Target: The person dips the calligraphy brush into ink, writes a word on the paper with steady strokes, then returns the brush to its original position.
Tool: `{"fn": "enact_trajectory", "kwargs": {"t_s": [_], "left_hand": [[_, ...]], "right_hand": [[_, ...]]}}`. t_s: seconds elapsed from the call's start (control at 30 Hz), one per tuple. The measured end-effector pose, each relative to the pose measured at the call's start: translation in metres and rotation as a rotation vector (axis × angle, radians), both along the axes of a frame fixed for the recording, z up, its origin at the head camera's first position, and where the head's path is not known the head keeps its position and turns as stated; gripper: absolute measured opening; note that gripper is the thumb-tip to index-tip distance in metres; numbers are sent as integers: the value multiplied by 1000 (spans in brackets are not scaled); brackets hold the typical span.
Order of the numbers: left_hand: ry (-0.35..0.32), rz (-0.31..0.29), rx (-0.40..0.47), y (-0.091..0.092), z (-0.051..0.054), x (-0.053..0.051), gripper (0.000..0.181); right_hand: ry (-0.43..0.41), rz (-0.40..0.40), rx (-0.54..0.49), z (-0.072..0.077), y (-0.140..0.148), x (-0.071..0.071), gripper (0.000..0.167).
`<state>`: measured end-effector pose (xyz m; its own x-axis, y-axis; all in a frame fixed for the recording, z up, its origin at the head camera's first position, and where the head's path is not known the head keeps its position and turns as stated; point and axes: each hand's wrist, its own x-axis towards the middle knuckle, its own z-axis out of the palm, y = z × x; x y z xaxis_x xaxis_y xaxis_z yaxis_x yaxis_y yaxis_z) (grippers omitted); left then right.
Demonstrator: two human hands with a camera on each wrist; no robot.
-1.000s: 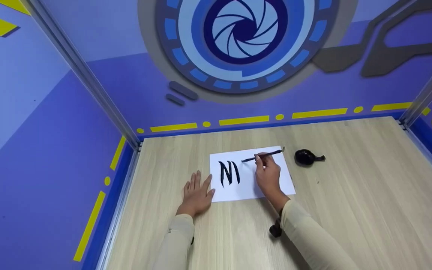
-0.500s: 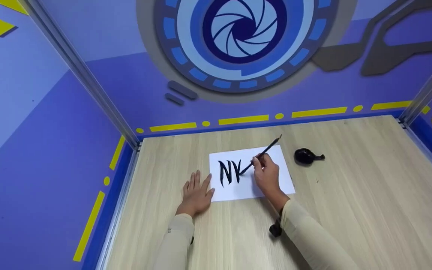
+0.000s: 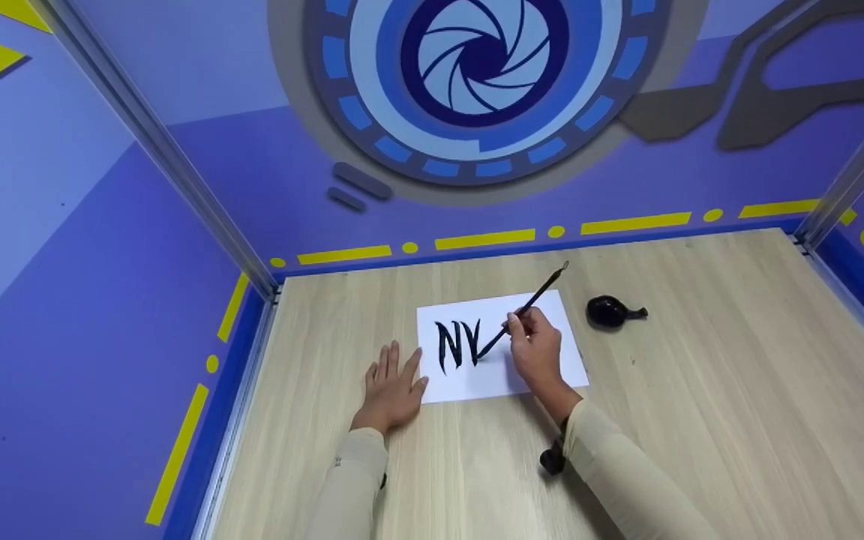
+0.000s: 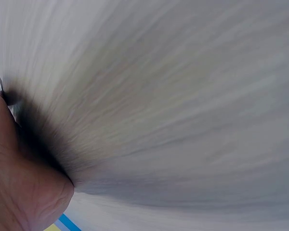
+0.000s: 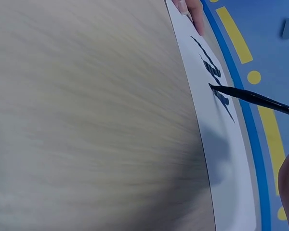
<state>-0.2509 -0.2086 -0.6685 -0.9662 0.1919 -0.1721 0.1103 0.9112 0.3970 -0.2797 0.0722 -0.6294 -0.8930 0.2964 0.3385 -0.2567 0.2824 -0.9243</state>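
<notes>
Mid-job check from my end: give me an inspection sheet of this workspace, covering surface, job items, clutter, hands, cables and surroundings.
Surface: pale wood-grain table, paper lying flat on it.
Job items: white paper with black strokes resembling "NV"; dark brush, tip at the foot of the last stroke.
Clutter: black rounded object with a short stub, right of the paper; contents cannot be told.
Left hand: spread on the table, thumb and forefinger at the paper's left edge.
Right hand: pinches the brush.
Cables: nothing seen.
Surroundings: blue-purple panels with yellow markings, metal corner posts.
</notes>
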Motion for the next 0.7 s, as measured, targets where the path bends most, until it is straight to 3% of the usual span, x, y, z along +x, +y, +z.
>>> {"fn": "enact_trajectory", "kwargs": {"t_s": [0.37,0.7], "left_hand": [[-13,5,-32,0,-4,-4,64],[5,8,-31,-1,-7,-3,63]], "right_hand": [[70,-15,-35,2,3,-4,10],[47,-18,-56,6,6,-2,9]]}}
